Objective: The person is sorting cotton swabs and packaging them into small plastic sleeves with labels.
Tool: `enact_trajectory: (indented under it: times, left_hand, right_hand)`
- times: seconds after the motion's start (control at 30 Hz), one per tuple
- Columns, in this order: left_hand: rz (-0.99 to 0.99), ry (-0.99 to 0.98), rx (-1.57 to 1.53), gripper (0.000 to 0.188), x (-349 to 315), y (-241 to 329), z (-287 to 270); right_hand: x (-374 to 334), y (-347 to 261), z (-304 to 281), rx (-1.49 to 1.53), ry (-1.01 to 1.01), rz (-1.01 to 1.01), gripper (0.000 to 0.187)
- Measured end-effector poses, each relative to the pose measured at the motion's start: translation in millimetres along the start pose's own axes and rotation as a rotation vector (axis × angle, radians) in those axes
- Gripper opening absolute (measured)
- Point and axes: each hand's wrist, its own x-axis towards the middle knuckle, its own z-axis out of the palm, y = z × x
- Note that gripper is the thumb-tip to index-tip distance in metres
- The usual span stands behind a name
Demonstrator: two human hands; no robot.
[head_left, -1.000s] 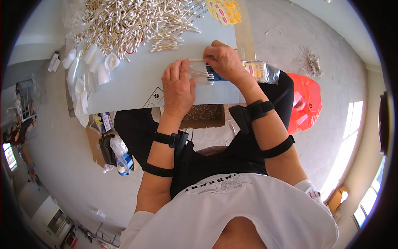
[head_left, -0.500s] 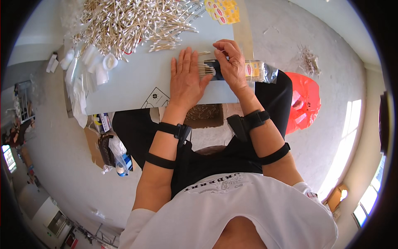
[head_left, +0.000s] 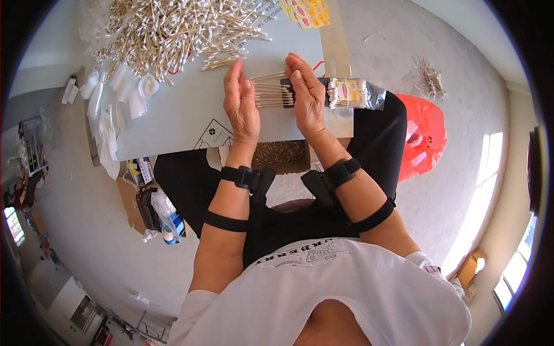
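Observation:
A small row of cotton swabs [head_left: 270,94] lies sideways on the grey board [head_left: 173,124], parted into loose lines. My left hand [head_left: 242,109] stands on edge at their left ends, fingers stretched and palm turned inward. At the right ends is my right hand [head_left: 310,101], also upright with its fingers extended; it hides part of a black strip [head_left: 287,93] under the swab tips. Neither hand grips anything. Just right of my right hand sits a clear packet of cotton swabs [head_left: 347,92] with a yellow label inside, reaching past the board's edge.
A large heap of cotton swabs [head_left: 167,32] covers the far left, with yellow cards [head_left: 306,12] to its right. White rolls and plastic film [head_left: 130,95] lie at the left edge. Below the board is a box of swabs [head_left: 283,157]; a red bag [head_left: 421,135] rests on the floor.
My left hand has lifted off the swabs and turned on edge at their left ends. My right hand has shifted left to their right ends. The row now shows between my palms.

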Motion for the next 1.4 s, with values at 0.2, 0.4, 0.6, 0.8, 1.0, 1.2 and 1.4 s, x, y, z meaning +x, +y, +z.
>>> enact_trajectory:
  times: [0.2,0.4,0.6,0.8,1.0,1.2,1.4]
  left_hand:
    - [0.254,-0.192,0.583,0.05,4.3,2.4,-7.9]
    - [0.24,-0.281,0.645,0.05,-5.4,12.0,-8.5]
    - [0.134,-0.135,0.378,0.049,-17.6,10.6,0.2]
    - [0.175,-0.048,0.464,0.049,-9.2,6.4,-17.1]
    - [0.31,0.118,0.828,0.033,40.9,-1.9,-54.0]
    - [0.294,-0.04,1.026,0.022,57.6,-2.6,-57.4]
    - [0.25,-0.058,0.985,0.025,52.5,-9.5,-62.1]
  right_hand:
    - [6.5,-2.9,-2.0,-0.072,-0.049,-0.036,0.035]
    - [0.3,-12.4,-7.1,-0.004,-0.085,0.103,0.035]
    - [-9.9,-7.0,0.4,0.021,0.0,0.017,0.034]
    - [0.4,-14.5,2.6,-0.284,0.008,-0.112,0.024]
    - [49.9,-20.8,26.4,-0.623,-0.265,-0.186,0.009]
    - [69.1,-2.8,44.3,-0.817,-0.348,-0.263,0.01]
    - [62.1,0.2,53.0,-0.803,-0.279,-0.289,0.01]
